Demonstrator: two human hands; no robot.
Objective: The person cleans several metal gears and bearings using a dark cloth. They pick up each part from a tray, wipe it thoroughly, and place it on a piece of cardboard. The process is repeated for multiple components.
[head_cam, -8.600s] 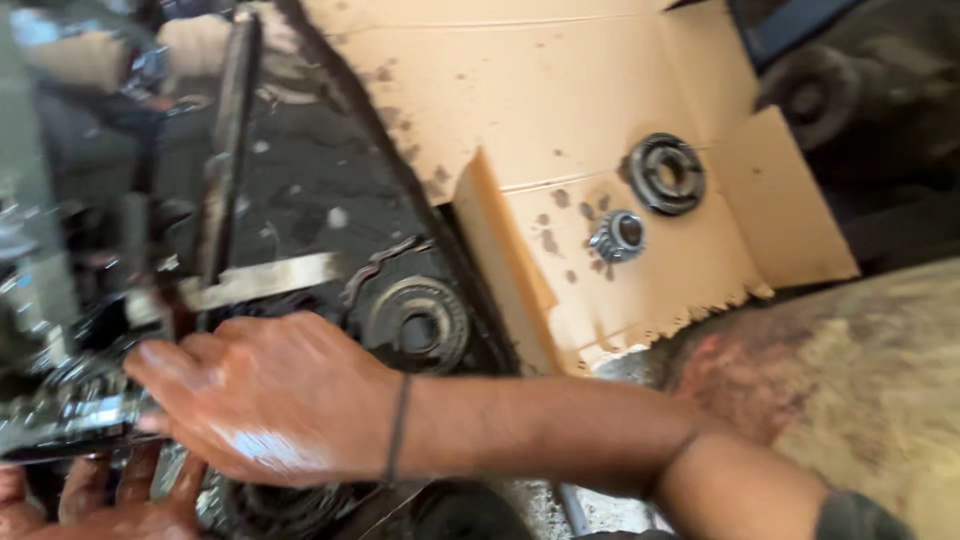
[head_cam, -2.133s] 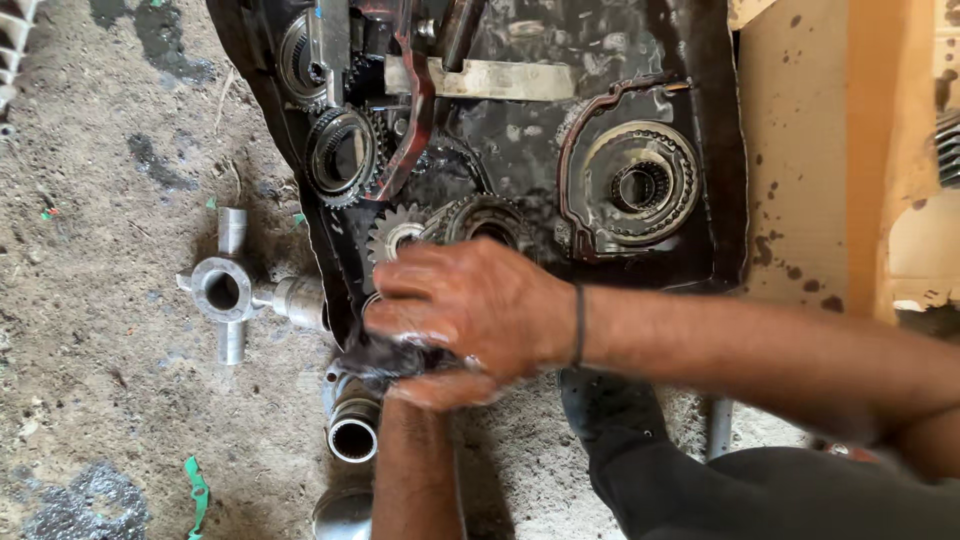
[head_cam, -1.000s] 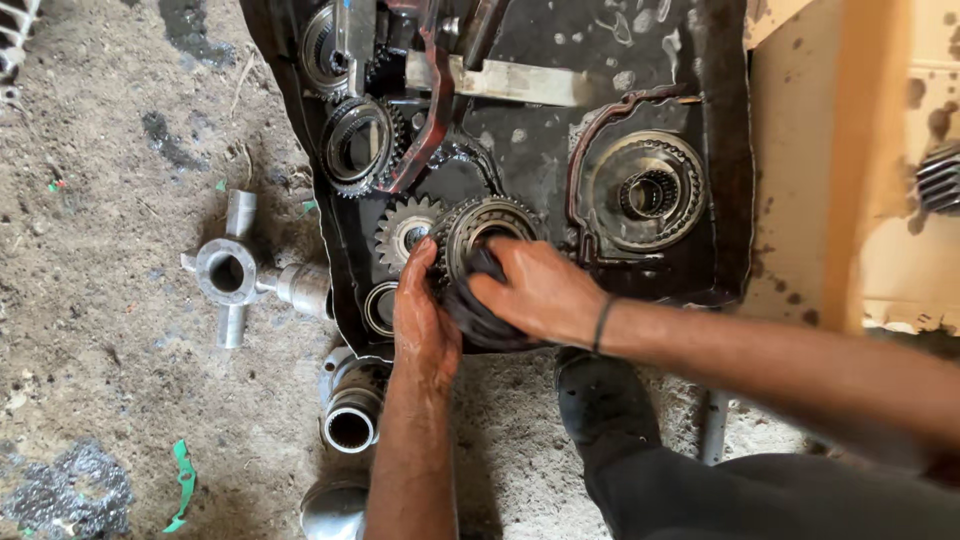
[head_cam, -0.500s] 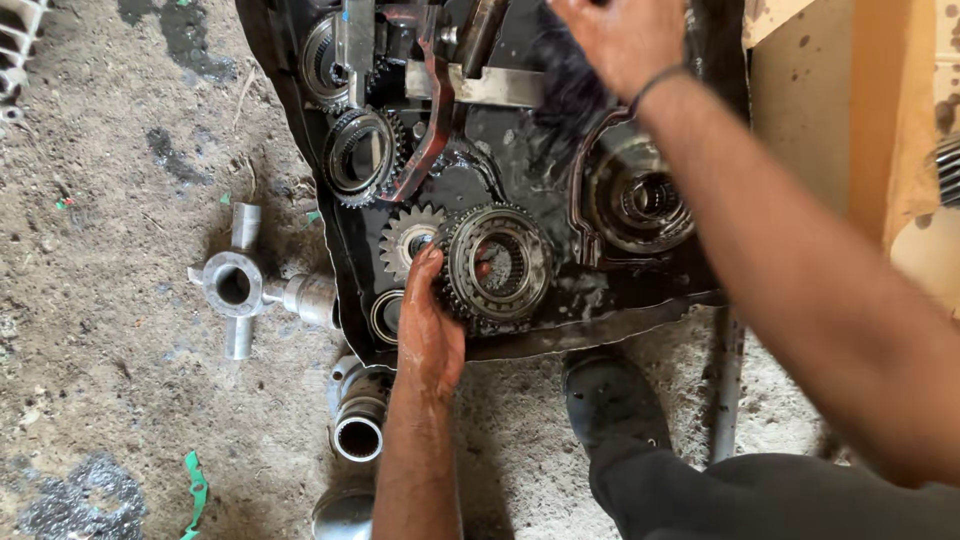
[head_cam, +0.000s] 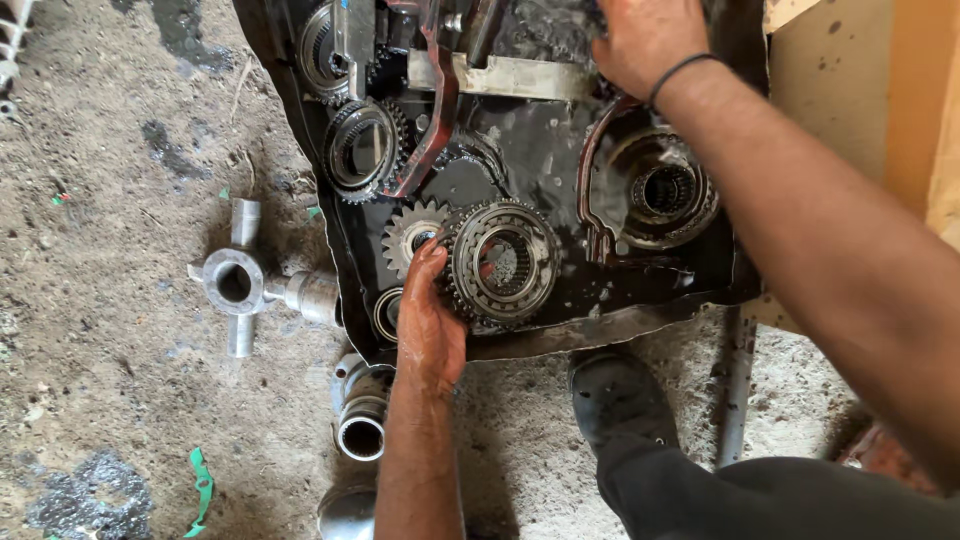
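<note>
Our left hand [head_cam: 432, 318] has its fingers curled on the rim of a large gear [head_cam: 503, 264] lying on a black oily sheet [head_cam: 540, 180], while our right hand [head_cam: 648, 40] presses a dark rag [head_cam: 545, 30], fingers spread.

Bare, dusty dirt floor [head_cam: 120, 420] with dark oil stains [head_cam: 85, 497], sunlit cardboard [head_cam: 850, 110] lying flat at the right edge.

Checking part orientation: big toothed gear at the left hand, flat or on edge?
Flat: the large gear shows its open bore face-up on the black sheet, left hand on its rim.
</note>
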